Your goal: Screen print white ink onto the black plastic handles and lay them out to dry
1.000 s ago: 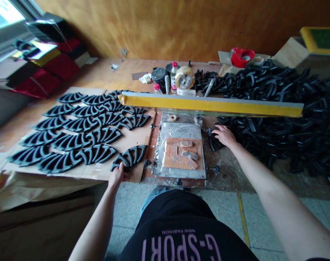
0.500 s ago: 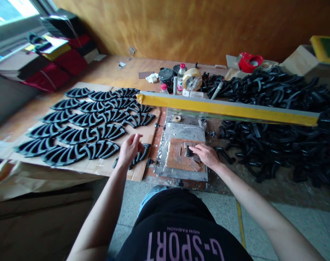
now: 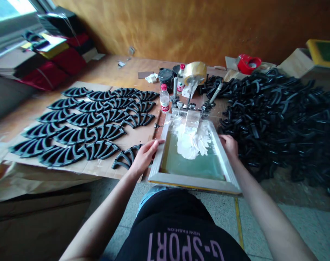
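— Pale wood framed it: a green silk screen (image 3: pixel 192 167) smeared with white ink (image 3: pixel 190 143). Which way did it lie?
— Long axis pointing away, toward the hinge clamps (image 3: pixel 192 106) on the bench (image 3: pixel 126 69).
— Hands?
— Apart: left hand (image 3: pixel 145 157) and right hand (image 3: pixel 229 145) each gripped a side rail.

hidden: under screen frame (image 3: pixel 194 187) | cut off: black parts pile (image 3: pixel 290 119) | unreadable: bottle label (image 3: pixel 165 103)
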{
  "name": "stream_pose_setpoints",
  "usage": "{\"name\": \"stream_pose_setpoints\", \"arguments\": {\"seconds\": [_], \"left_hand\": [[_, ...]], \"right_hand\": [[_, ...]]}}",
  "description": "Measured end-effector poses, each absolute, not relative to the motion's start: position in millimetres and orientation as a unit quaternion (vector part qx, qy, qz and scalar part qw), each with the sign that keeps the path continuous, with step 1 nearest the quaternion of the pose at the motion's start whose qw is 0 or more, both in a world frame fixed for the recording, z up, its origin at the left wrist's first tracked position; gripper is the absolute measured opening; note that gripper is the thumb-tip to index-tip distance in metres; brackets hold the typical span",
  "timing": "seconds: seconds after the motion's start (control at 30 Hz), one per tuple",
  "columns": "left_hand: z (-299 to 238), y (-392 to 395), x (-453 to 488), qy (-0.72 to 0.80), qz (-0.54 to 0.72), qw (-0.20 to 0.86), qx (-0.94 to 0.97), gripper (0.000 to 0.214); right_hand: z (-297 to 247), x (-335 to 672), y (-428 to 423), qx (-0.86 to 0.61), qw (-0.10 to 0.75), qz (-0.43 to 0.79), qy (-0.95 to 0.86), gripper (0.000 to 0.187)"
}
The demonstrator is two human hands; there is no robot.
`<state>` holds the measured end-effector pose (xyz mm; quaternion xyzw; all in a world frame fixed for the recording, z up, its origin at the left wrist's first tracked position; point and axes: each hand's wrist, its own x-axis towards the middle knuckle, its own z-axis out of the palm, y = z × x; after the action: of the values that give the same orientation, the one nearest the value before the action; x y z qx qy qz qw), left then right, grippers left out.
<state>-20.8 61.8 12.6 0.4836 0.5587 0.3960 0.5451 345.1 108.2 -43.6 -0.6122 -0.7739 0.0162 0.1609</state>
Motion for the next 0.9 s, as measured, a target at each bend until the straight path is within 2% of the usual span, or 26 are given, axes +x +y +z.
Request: {"name": "stream_pose_setpoints", "arguments": {"seconds": [0.1, 0.17, 0.2, 0.37, 0.5, 0.57, 0.67, 0.8, 0.9], "left_hand": [[-39.2, 48.5, -23.0, 0.568, 0.356, 0.579, 0.464, 0.068], [-66.0, 47.8, -21.0, 0.585, 0.343, 0.569, 0.465, 0.073], [-75.6, 48.7, -20.0, 0.597, 0.339, 0.558, 0.466, 0.072], [-93.1, 52.3, -19.4, 0.629, 0.33, 0.536, 0.457, 0.064], [-97.1, 51.0, -20.9, 0.631, 0.335, 0.544, 0.44, 0.061], [-99.1, 50.4, -21.4, 0.627, 0.336, 0.545, 0.444, 0.062], [-99.9, 49.9, -21.6, 0.618, 0.333, 0.547, 0.456, 0.064], [-98.1, 49.5, -20.4, 0.609, 0.33, 0.556, 0.459, 0.068], [-94.0, 49.1, -19.7, 0.61, 0.327, 0.562, 0.453, 0.068]], "right_hand": [[-22.7, 325.2, 134.1, -0.632, 0.242, -0.02, -0.736, 0.047], [-13.9, 291.4, 148.0, -0.591, 0.247, -0.027, -0.768, 0.056], [-12.1, 273.6, 151.9, -0.567, 0.223, -0.019, -0.793, 0.055], [-20.4, 231.9, 126.3, -0.496, 0.091, 0.054, -0.862, 0.005], [-19.2, 250.4, 84.7, -0.343, 0.054, 0.063, -0.936, 0.018], [-15.5, 257.0, 77.1, -0.296, 0.047, 0.084, -0.95, 0.017], [-17.8, 255.7, 77.6, -0.33, 0.08, 0.071, -0.938, 0.015], [-34.2, 251.7, 67.7, -0.341, 0.131, 0.01, -0.931, 0.022], [-36.4, 254.4, 63.8, -0.332, 0.129, 0.046, -0.933, 0.016]]}}
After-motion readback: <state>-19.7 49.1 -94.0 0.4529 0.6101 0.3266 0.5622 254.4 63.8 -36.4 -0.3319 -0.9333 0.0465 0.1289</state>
